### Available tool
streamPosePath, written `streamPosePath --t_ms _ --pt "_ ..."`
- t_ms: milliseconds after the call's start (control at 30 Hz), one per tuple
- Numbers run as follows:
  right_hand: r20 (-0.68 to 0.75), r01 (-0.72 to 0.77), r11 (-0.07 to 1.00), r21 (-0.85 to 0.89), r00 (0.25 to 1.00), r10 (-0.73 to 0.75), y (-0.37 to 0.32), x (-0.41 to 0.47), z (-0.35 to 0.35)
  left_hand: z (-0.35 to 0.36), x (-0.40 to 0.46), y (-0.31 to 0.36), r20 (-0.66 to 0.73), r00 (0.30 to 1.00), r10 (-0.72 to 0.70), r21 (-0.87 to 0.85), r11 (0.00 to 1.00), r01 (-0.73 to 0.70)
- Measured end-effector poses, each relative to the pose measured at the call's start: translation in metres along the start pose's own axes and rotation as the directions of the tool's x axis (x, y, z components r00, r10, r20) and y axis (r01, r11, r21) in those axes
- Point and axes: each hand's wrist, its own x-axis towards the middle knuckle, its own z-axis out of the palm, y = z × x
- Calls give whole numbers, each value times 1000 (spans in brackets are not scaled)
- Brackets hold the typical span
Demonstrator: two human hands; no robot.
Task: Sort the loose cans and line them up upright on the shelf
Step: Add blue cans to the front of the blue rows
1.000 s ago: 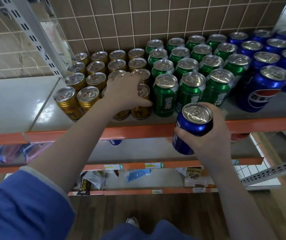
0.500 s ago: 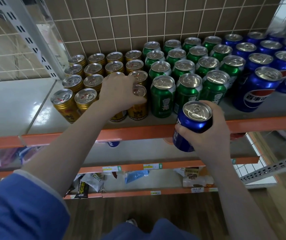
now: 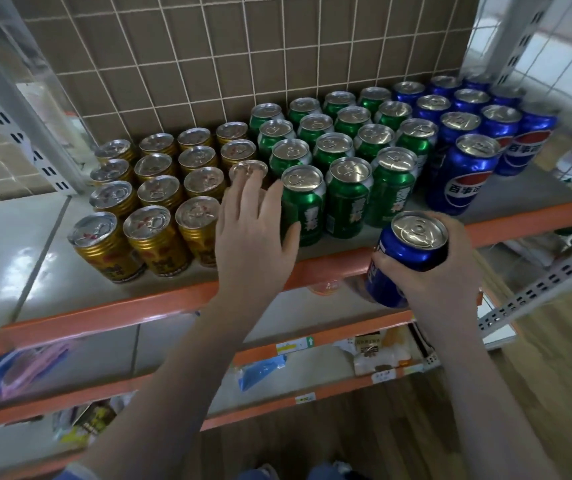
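Upright cans stand in colour blocks on the grey shelf (image 3: 35, 258): gold cans (image 3: 154, 237) at left, green cans (image 3: 346, 199) in the middle, blue cola cans (image 3: 461, 174) at right. My left hand (image 3: 253, 237) lies with straight, spread fingers over the front gold can of the rightmost gold row, hiding it; its thumb touches a green can (image 3: 303, 202). My right hand (image 3: 429, 271) grips a blue can (image 3: 405, 251) upright in front of the orange shelf edge (image 3: 519, 220), below the blue block.
A wire mesh backs the shelf over brown board. White slotted uprights (image 3: 11, 98) stand at left and right. Bare shelf surface lies left of the gold cans and in front of the blue ones. Lower shelves (image 3: 312, 344) hold packaged goods.
My left hand has uncurled from the front gold can and now lies flat over it with spread fingers. The view has shifted right. My right hand still holds the blue can.
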Motion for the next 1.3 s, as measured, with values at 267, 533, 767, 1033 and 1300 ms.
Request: streamPosePath --t_ms 267,533,767,1033,1300 --pt "-108 -7 1000 -7 994 6 28 39 -61 23 21 75 1 1000 -7 -73 997 7" --pt "52 44 999 7 998 -44 85 121 -151 86 38 198 29 987 -161 -60 985 162" --pt "188 115 993 40 975 -120 111 185 -173 110 37 237 24 948 -319 -20 947 319" --pt "288 154 987 45 944 -161 123 225 -153 117 33 247 11 918 -397 23 918 396" --pt "462 141 989 39 875 -143 124 240 -147 118 35 251 41 904 -426 3 905 426"
